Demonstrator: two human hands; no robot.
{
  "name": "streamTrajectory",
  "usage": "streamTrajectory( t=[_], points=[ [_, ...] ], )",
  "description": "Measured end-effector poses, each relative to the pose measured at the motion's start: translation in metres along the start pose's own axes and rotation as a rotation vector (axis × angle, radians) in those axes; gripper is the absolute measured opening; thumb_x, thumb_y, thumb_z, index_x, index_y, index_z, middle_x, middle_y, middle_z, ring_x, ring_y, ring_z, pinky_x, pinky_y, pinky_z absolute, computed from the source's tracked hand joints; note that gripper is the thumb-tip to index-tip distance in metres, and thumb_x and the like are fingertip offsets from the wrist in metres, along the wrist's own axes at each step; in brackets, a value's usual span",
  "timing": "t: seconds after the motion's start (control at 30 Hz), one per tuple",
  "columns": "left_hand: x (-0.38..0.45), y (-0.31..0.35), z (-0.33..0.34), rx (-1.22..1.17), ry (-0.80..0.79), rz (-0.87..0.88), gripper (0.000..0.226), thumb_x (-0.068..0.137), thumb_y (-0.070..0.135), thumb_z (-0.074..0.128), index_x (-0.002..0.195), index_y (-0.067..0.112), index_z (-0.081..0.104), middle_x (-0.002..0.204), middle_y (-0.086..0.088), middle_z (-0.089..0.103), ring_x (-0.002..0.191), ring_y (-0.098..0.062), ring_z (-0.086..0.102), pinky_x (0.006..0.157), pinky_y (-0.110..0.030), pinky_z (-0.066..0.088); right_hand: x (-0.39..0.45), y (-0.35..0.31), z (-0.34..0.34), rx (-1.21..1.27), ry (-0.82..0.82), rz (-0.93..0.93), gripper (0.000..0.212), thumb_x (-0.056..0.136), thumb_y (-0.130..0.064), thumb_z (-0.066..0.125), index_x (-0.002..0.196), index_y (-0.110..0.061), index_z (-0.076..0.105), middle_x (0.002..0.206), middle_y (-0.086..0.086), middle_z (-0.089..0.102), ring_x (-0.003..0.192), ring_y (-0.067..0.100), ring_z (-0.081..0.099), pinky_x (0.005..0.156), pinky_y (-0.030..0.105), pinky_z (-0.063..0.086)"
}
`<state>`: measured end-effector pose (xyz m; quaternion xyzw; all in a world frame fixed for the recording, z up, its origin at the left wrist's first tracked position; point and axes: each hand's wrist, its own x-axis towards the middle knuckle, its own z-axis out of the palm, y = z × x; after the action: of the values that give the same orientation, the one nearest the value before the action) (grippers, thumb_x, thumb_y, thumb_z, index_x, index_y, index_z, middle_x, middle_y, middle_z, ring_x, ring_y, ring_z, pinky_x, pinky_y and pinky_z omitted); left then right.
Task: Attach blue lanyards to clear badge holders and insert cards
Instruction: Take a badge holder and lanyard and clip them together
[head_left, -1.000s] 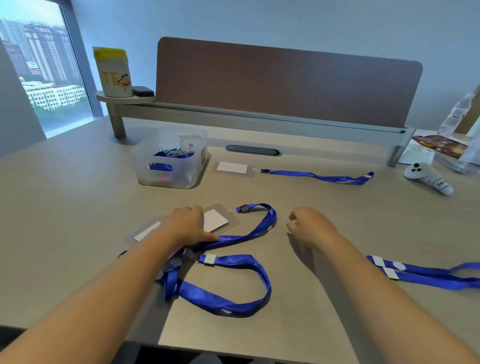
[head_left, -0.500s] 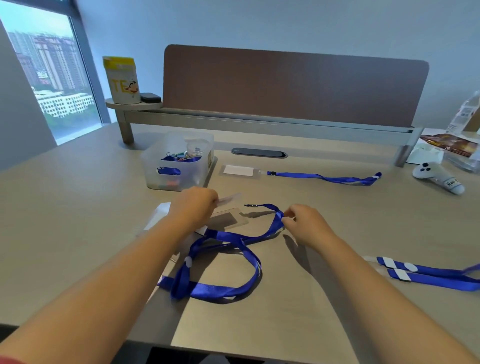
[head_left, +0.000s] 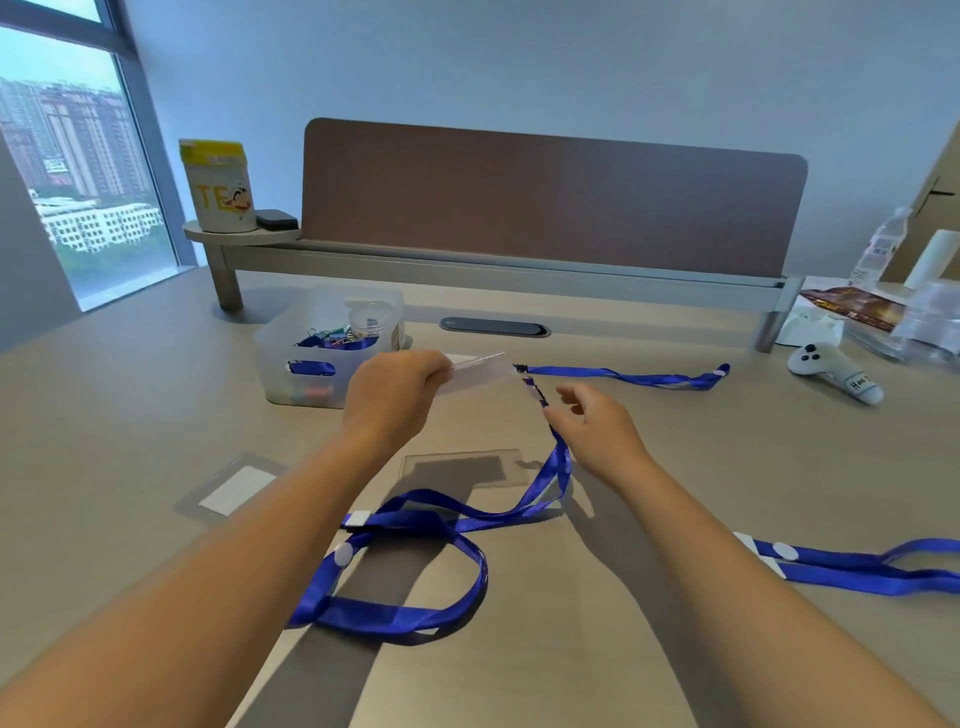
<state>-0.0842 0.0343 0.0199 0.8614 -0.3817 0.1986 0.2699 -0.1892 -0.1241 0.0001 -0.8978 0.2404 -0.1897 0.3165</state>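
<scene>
Two hands: both raised above the desk (head_left: 130, 415), facing each other at the middle of the view.
Left hand (head_left: 389, 392): fingers curled tight, pinching one short end of a clear badge holder (head_left: 478, 371) and keeping it lifted off the desk, roughly level, its free end pointing right.
Right hand (head_left: 597, 423): thumb and forefinger nipped on the clip end of a blue lanyard (head_left: 415, 525), the other fingers loosely spread; the clip (head_left: 535, 387) sits just beside the holder's free end, and whether they touch is hard to tell.
Lanyard in play: rises from the desk to the right hand in two strands, the rest looped on the desk between the forearms, with a white tab and a white button on it.
On the desk, near: a second clear holder (head_left: 460, 467) lying flat under the hands, and to its left a holder with a white card (head_left: 236, 488) inside.
Far side: a finished-looking lanyard (head_left: 623, 374) stretched out to the right behind the hands.
Right edge: another blue lanyard (head_left: 857, 566) lying flat, well apart from the hands.
Left rear: a translucent bin (head_left: 322, 353) with clips and blue straps inside.
</scene>
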Motion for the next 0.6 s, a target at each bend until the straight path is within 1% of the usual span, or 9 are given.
streamTrajectory(
  t=[0.1,0.17,0.23,0.3,0.37,0.4,0.47,0.5,0.6],
  points=[
    [0.005,0.007,-0.003,-0.046,0.023,0.079,0.028,0.092,0.017,0.045,0.11,0.006,0.063,0.11,-0.015,0.069,0.099,-0.032,0.062,0.084,-0.035,0.048,0.001,-0.006,-0.004,0.02,-0.022,-0.053,0.053,0.091,-0.025,0.052,0.14,-0.013,0.036,0.144,0.006,0.044,0.131,0.02,0.042,0.105,0.033,0.036],
    [0.004,0.009,-0.004,-0.066,0.03,0.125,0.027,0.091,0.015,0.046,0.107,0.004,0.064,0.108,-0.016,0.069,0.098,-0.032,0.062,0.084,-0.035,0.049,0.001,-0.009,-0.003,0.046,-0.011,-0.078,0.05,0.09,-0.024,0.052,0.137,-0.013,0.04,0.138,0.007,0.05,0.125,0.02,0.047,0.099,0.031,0.04],
    [0.002,0.009,-0.004,-0.078,0.052,0.17,0.024,0.09,0.012,0.048,0.103,0.001,0.065,0.104,-0.018,0.071,0.094,-0.034,0.063,0.082,-0.035,0.049,-0.001,-0.012,-0.002,0.088,0.035,-0.1,0.036,0.092,-0.02,0.05,0.126,-0.008,0.052,0.124,0.011,0.06,0.107,0.019,0.056,0.086,0.026,0.042],
    [0.0,0.007,-0.003,-0.085,0.077,0.187,0.022,0.089,0.009,0.05,0.1,-0.001,0.066,0.101,-0.02,0.071,0.092,-0.035,0.064,0.078,-0.03,0.046,-0.004,-0.013,-0.002,0.106,0.074,-0.113,0.026,0.093,-0.017,0.047,0.111,-0.004,0.06,0.107,0.014,0.066,0.091,0.021,0.059,0.079,0.028,0.046],
    [-0.003,0.003,-0.001,-0.069,0.06,0.171,0.021,0.088,0.009,0.051,0.1,-0.001,0.066,0.101,-0.02,0.071,0.093,-0.033,0.063,0.077,-0.026,0.041,-0.005,-0.014,-0.002,0.149,0.079,-0.097,0.023,0.093,-0.016,0.047,0.106,-0.003,0.062,0.094,0.012,0.066,0.082,0.022,0.061,0.078,0.034,0.053],
    [-0.006,0.001,0.0,-0.053,0.033,0.163,0.021,0.088,0.009,0.052,0.1,0.0,0.066,0.101,-0.019,0.071,0.093,-0.032,0.063,0.077,-0.026,0.041,-0.005,-0.015,-0.002,0.19,0.068,-0.08,0.023,0.092,-0.016,0.049,0.105,-0.002,0.061,0.086,0.008,0.063,0.074,0.018,0.059,0.072,0.032,0.054],
    [-0.012,-0.002,0.002,-0.022,0.003,0.164,0.018,0.086,0.008,0.055,0.095,-0.001,0.067,0.097,-0.019,0.071,0.089,-0.032,0.064,0.075,-0.028,0.045,-0.003,-0.018,-0.005,0.253,0.006,-0.031,0.022,0.091,-0.018,0.052,0.103,-0.002,0.061,0.074,-0.003,0.055,0.062,0.008,0.049,0.058,0.02,0.046],
    [-0.015,-0.003,0.003,-0.005,0.0,0.171,0.015,0.084,0.006,0.058,0.091,-0.002,0.068,0.092,-0.02,0.072,0.085,-0.034,0.065,0.074,-0.03,0.048,-0.003,-0.02,-0.007,0.263,-0.048,0.005,0.022,0.09,-0.021,0.054,0.102,-0.003,0.061,0.07,-0.005,0.051,0.06,0.007,0.045,0.056,0.018,0.04],
    [-0.02,-0.01,0.007,0.049,0.053,0.199,0.004,0.075,0.0,0.066,0.077,-0.002,0.069,0.073,-0.019,0.073,0.065,-0.033,0.068,0.062,-0.035,0.056,-0.005,-0.023,-0.009,0.284,-0.234,0.121,0.029,0.091,-0.03,0.05,0.099,-0.005,0.062,0.063,-0.002,0.042,0.054,0.011,0.034,0.052,0.021,0.034]
  ],
)
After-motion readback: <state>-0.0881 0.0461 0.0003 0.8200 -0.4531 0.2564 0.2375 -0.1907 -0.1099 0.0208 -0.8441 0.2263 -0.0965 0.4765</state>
